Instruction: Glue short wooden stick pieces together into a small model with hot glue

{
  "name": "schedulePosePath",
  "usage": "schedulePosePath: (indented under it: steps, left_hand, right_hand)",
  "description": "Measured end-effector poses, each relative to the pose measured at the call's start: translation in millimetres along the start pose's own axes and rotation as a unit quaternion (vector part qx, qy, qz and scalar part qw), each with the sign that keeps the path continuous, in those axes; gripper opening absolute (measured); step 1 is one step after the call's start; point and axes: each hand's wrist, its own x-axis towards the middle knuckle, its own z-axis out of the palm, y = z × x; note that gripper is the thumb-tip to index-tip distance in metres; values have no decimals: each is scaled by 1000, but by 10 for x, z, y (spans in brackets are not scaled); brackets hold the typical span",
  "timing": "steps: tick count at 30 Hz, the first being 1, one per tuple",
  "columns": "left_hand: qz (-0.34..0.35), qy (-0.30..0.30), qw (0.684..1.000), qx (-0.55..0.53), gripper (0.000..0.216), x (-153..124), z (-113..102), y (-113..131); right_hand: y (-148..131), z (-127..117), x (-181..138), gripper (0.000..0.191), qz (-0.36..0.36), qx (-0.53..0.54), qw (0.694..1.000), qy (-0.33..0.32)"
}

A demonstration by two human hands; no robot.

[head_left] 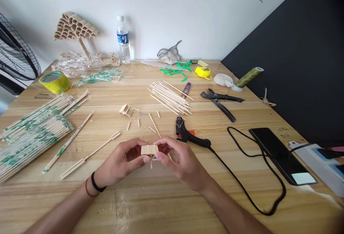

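Note:
Between my left hand [122, 160] and my right hand [178, 158] is a small block of short wooden sticks [149, 150], laid side by side in a row. Both hands pinch it, one at each end, with thumbs toward me; its underside is mostly hidden. Just beyond my right hand lies a black glue gun [188, 133], its nozzle pointing away. A long stick assembly [91, 155] lies left of my left hand. Past the hands are cut stick pieces [139, 122], a small stick model [125, 110] and a pile of loose sticks [170, 98].
Packaged chopsticks [34, 137] cover the left side, near yellow tape [55, 81]. A water bottle [123, 42] and a stick-built tree shape [76, 28] stand at the back. Pliers [221, 103], purple snips [186, 90], a phone [281, 155] and a black cable [242, 194] lie rightward.

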Motion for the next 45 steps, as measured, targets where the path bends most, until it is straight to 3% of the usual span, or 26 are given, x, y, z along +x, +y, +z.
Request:
schedulePosePath:
  steps: [7, 16, 25, 45]
  left_hand:
    - [7, -4, 999, 33, 34, -4, 0, -29]
    - [5, -12, 998, 55, 29, -5, 6, -1]
    - [24, -3, 996, 90, 26, -2, 14, 52]
    - [9, 2, 994, 108, 31, -14, 12, 69]
  right_hand:
    - [49, -21, 6, 28, 36, 84, 996, -2]
    - [51, -9, -3, 32, 45, 61, 997, -33]
    - [45, -17, 21, 28, 38, 44, 998, -8]
    - [48, -37, 25, 36, 29, 38, 999, -19]
